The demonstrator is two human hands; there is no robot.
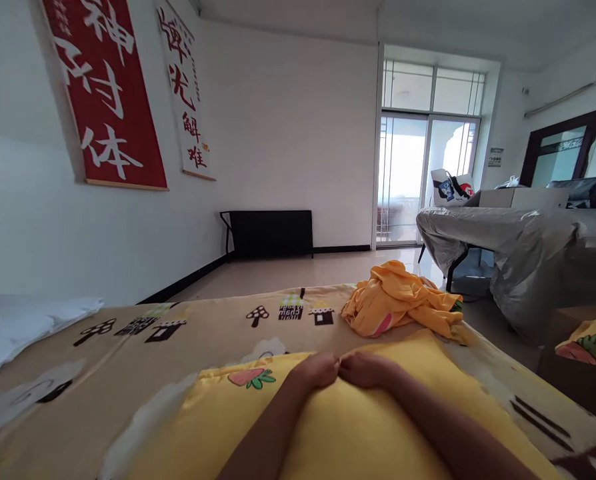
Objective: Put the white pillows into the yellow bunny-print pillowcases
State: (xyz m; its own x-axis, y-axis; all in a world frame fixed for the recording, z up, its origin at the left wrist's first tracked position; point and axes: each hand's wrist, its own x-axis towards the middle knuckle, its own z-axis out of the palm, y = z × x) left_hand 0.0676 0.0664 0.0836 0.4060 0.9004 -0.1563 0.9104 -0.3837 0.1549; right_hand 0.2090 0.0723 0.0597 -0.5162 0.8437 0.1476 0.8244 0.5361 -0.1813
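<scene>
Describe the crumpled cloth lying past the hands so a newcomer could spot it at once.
Start at the patterned bed sheet. Beyond the yellow pillow under both hands, near the bed's far right edge, lies the orange garment. It is bunched and deeper orange, with a pink patch, unlike the flat yellow pillow.

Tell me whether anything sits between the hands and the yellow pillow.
Nothing visible does. The left hand and right hand already rest on the yellow pillow, knuckles together at its far edge. The crumpled orange cloth lies beyond them on the patterned bedsheet, apart from both hands.
</scene>
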